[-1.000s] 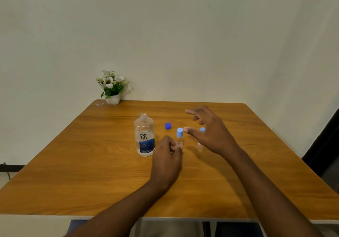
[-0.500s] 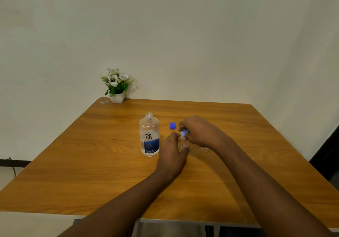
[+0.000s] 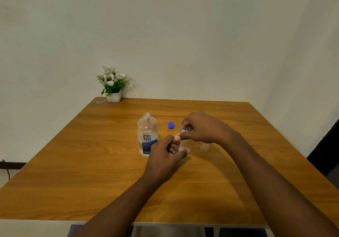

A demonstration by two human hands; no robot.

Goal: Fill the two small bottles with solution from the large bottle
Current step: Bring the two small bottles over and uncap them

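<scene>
Found left hand point(image 3: 165, 156) curled round the first small bottle point(image 3: 182, 146), thumb on its near side and fingers on its left; bottle upright, low against the table point(image 3: 91, 163). Found right hand point(image 3: 200, 128) directly above, thumb and fingertips pinched on the light blue cap point(image 3: 183, 130) at that bottle's top. Cannot tell whether cap is seated or lifted free. Noted second small bottle point(image 3: 204, 146) standing just right of the first, beneath the right wrist, top hidden by the hand. Noted large bottle point(image 3: 147, 135) upright and uncapped just left of the left hand, partly filled with clear liquid. Recorded dark blue cap point(image 3: 171, 125) lying on the table between the large bottle's neck and the right hand, apart from both.

Surface: wooden, square-cornered, grain running across. Recorded flower pot point(image 3: 113, 84) at the far left corner against a plain pale wall point(image 3: 201, 44), with a small unclear object point(image 3: 100, 101) just beside it.
</scene>
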